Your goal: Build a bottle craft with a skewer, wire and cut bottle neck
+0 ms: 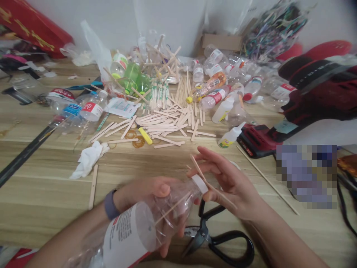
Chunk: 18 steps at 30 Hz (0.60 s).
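My left hand is wrapped round a clear plastic bottle, which lies tilted with its neck to the upper right. A thin wooden stick runs lengthwise inside it, and a white label covers its lower part. Against the white cap rests a flat wooden craft stick. My right hand has its thumb and fingers about that craft stick and cap. Black-handled scissors lie on the table beneath my hands. Parts of my left fingers are hidden behind the bottle.
Loose craft sticks, a yellow-handled tool and rubber bands lie mid-table. Glue bottles stand near a red and black power tool. Plastic bottles crowd the back. Crumpled tissue lies left, a thin stick right.
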Tool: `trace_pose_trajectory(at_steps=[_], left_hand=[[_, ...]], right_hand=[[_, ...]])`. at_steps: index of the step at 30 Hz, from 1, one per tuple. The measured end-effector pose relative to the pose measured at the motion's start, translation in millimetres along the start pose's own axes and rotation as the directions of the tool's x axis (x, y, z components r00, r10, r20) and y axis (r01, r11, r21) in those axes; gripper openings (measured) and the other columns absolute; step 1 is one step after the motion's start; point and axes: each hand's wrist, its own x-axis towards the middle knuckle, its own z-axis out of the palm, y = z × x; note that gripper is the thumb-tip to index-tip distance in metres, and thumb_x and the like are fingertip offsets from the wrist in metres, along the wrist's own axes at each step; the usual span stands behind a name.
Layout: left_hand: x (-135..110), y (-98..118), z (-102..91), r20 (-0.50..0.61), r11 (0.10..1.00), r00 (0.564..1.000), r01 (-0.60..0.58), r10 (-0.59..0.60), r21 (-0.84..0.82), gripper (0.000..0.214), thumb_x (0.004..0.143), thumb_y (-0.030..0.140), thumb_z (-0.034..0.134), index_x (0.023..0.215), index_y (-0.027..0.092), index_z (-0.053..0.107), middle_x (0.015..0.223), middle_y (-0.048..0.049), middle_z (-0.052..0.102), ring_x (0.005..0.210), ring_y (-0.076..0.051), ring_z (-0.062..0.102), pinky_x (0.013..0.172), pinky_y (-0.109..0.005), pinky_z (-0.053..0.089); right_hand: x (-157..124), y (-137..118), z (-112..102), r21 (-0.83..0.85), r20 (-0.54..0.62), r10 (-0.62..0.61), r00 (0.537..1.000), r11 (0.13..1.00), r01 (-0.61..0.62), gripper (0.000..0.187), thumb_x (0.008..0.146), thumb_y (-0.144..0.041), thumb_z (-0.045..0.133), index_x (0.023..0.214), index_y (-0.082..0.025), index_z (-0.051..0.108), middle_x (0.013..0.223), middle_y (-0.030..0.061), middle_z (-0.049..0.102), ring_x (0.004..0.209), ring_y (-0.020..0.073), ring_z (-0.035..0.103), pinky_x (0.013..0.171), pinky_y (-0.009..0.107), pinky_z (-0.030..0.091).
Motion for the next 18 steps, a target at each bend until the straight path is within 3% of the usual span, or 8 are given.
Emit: trace_pose_trajectory(at_steps=[5,8,11,14,16,18], left_hand=[[-2.4,5.9,6.3,-0.092,0.992,0.994,-0.041,0.052,0.117,0.056,0.070,0.044,0.078,0.111,0.011,0.059,0.077,-0.0025,0.068,0.062,-0.019,0.069,0.048,-0.028,0.056],[-3.9,5.2,5.1,-0.139,0.986,0.988,-0.051,0.074,0.159,0.059,0.072,0.047,0.078,0.114,0.011,0.057,0.080,-0.0040,0.069,0.062,-0.019,0.069,0.049,-0.027,0.056],[-2.3,4.0,-5.5,-0.103,0.975,0.985,-0.116,0.137,0.187,0.060,0.076,0.050,0.075,0.118,0.013,0.055,0.084,-0.0056,0.070,0.064,-0.019,0.070,0.051,-0.026,0.056],[0.1,7.6,-21.7,-0.033,0.967,0.975,-0.212,0.219,0.138,0.055,0.080,0.054,0.068,0.118,0.016,0.055,0.090,-0.0087,0.071,0.067,-0.024,0.073,0.054,-0.031,0.058],[0.8,12.9,-29.9,-0.033,0.955,0.960,-0.274,0.280,0.117,0.054,0.081,0.054,0.067,0.119,0.018,0.057,0.094,-0.0089,0.072,0.071,-0.026,0.074,0.058,-0.032,0.057],[1.3,17.5,-34.0,-0.029,0.938,0.942,-0.329,0.334,0.111,0.054,0.079,0.055,0.068,0.117,0.018,0.059,0.094,-0.0083,0.072,0.071,-0.027,0.074,0.058,-0.032,0.056]], right_hand=[[0.1,1.9,1.3,-0.132,0.029,-0.060,0.998,0.989,0.063,0.067,0.091,-0.048,0.062,0.151,-0.043,0.031,0.116,0.0026,0.071,0.116,0.0258,0.062,0.120,0.057,0.008],[0.9,1.1,2.7,-0.172,0.026,-0.042,0.999,0.984,0.046,0.066,0.092,-0.045,0.063,0.150,-0.046,0.031,0.114,0.0010,0.072,0.120,0.0258,0.060,0.120,0.057,0.003],[1.6,-0.5,3.9,-0.194,-0.049,-0.010,0.999,0.981,0.000,0.066,0.090,-0.043,0.065,0.149,-0.043,0.035,0.130,0.0045,0.066,0.128,0.0278,0.054,0.119,0.056,0.015],[2.5,0.2,4.0,-0.172,-0.296,0.012,0.955,0.983,-0.065,0.056,0.087,-0.043,0.069,0.140,-0.035,0.050,0.142,0.0067,0.056,0.135,0.0286,0.046,0.112,0.051,0.033],[3.0,1.5,4.5,-0.106,-0.502,0.053,0.863,0.987,-0.122,0.033,0.089,-0.040,0.068,0.121,-0.033,0.063,0.123,0.0044,0.067,0.118,0.0239,0.059,0.100,0.041,0.046],[3.7,2.1,7.0,-0.021,-0.580,0.135,0.803,0.983,-0.180,0.013,0.091,-0.039,0.064,0.097,-0.029,0.070,0.093,0.0007,0.072,0.089,0.0185,0.066,0.083,0.032,0.052]])
